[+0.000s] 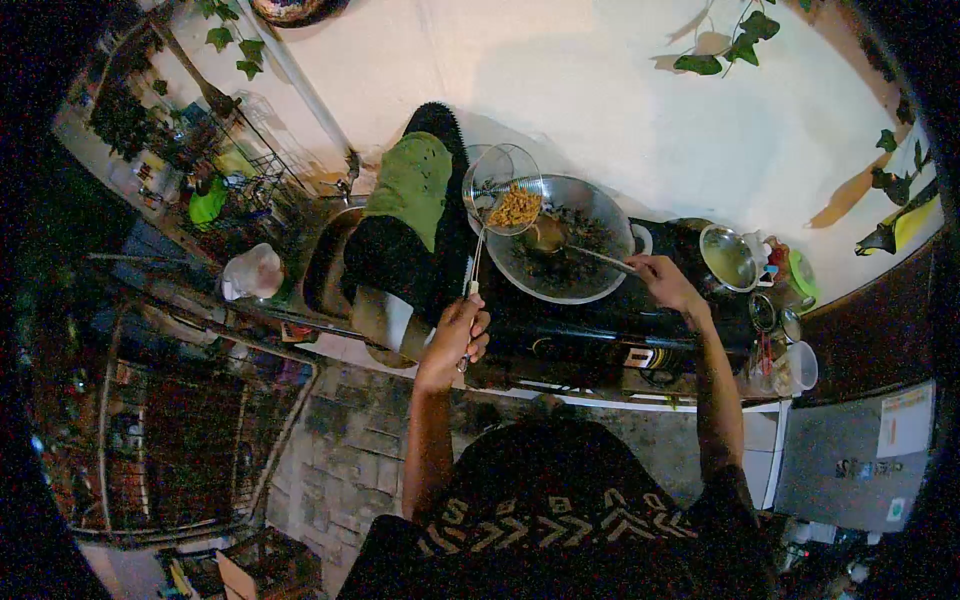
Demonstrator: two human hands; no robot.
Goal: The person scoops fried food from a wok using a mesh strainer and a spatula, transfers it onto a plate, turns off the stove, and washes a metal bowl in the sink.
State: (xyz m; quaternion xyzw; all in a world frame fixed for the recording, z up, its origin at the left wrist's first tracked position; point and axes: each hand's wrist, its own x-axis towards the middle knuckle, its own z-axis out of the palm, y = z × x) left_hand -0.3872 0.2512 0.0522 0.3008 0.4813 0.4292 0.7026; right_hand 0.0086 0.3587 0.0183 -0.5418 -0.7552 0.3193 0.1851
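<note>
Left hand [460,335]: clenched round the handle of a wire strainer [500,172], the basket held out at the wok's left side, overlapping its rim in this view; whether the two touch cannot be told. Right hand [668,283]: grasping the end of a long-handled ladle [597,257], its bowl down inside the wok [592,285]. For good handling, in judgement: strainer kept level so nothing spills over the edge, ladle moved slowly and low, fingers clear of the hot-looking pan. Strainer contents: a small heap of golden-brown bits [515,208], apparently crisp, gathered at the near right of the mesh. Wok: wide, grey, loop-handled, holding dark pieces too indistinct to name, set on a black stove [530,345]. Left of the stove: green cloth [410,185] over a black item of uncertain kind, then a sink [335,240]. Right: metal bowl [728,255]; green-lidded container [803,275]
</note>
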